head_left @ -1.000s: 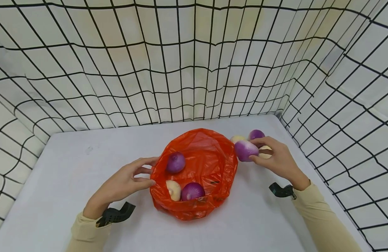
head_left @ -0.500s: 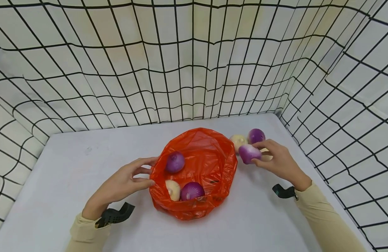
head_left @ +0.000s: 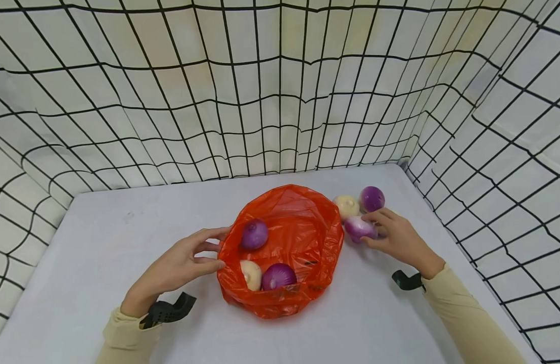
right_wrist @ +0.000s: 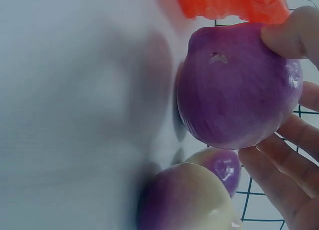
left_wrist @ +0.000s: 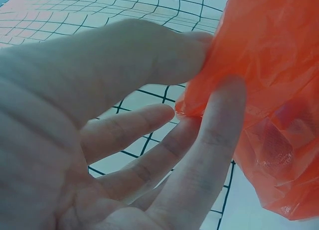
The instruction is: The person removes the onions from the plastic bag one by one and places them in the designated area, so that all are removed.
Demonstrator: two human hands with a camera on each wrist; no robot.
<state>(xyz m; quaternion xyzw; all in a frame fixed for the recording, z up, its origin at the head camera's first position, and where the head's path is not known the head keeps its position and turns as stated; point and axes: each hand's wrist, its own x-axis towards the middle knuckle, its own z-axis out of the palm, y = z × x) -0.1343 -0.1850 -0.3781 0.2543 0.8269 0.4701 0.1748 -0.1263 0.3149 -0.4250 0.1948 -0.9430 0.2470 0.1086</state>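
My left hand (head_left: 182, 265) pinches the left rim of a red plastic bag (head_left: 302, 227) between thumb and finger; the left wrist view shows the thin film (left_wrist: 269, 56) caught there. Inside the open bag lie a purple onion (head_left: 254, 234), a pale onion (head_left: 251, 275) and another purple onion (head_left: 279, 276). Just right of the bag, my right hand (head_left: 400, 240) holds a purple-and-white onion (head_left: 358, 229), low over the table. In the right wrist view, thumb and fingertips span this onion (right_wrist: 234, 85). Whether it touches the table is unclear.
Behind the held onion sit a pale onion (head_left: 346, 206) and a purple onion (head_left: 372, 198). A purple-and-pale onion (right_wrist: 187, 200) shows in the right wrist view, mostly hidden by my hand in the head view. Black netting (head_left: 280, 96) borders the white table (head_left: 139, 227).
My right hand has moved the held onion away from the bag's right rim, slightly right and down towards the table. The left hand and bag stay in place.
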